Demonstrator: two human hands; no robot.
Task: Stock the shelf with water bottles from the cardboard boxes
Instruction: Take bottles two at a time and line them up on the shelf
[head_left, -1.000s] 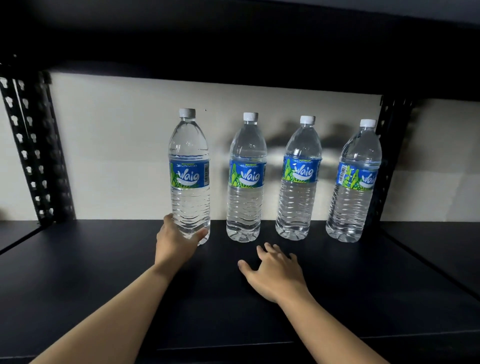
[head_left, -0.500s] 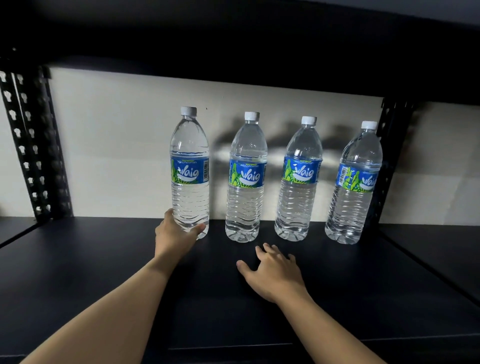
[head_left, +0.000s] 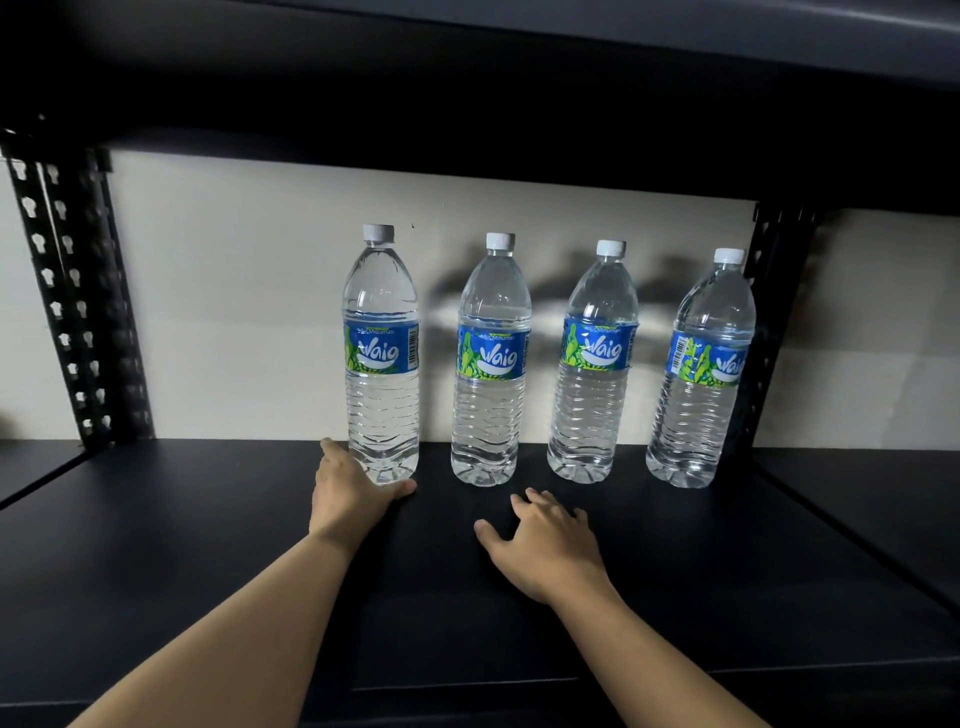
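Grip: left hand (head_left: 353, 493) curls round the base of the clear plastic blue-labelled water bottle (head_left: 382, 374), upright at its one o'clock on the black metal shelf (head_left: 182, 519); right hand (head_left: 545, 540) lies spread at the bottle's four o'clock, farther off.

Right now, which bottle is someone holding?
The leftmost bottle: the left hand grips its base. The other three stand alone, and the right hand rests on the shelf.

4 upright water bottles (head_left: 488, 364) on dark shelf (head_left: 156, 545)

Left hand (head_left: 349, 493) partly behind bottle (head_left: 382, 364)
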